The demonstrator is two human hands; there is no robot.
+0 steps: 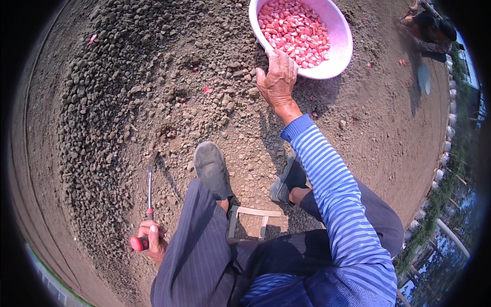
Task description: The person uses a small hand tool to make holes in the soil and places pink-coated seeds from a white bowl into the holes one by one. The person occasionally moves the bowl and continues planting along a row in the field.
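Observation:
My right hand (278, 78) reaches forward in a blue striped sleeve, its fingers hooked over the near rim of a pale plastic basin (341, 50). Many pink-coated garlic cloves (295, 34) lie in the basin, which tilts on the soil. At lower left, my left hand (152, 240) is closed around the red and black handle of a hand hoe (149, 188). The hoe's metal shaft curves upward, and its blade end touches the soil. A few single cloves lie scattered on the cloddy ground, one of them (171, 134) near the blade.
My shoes (211, 165) rest on the soil, with a small stool frame (259, 212) between my legs. Coarse clods (96, 126) spread on the left. Another person (429, 30) works at upper right near a pale round object (424, 79). White containers (452, 94) and plants line the right edge.

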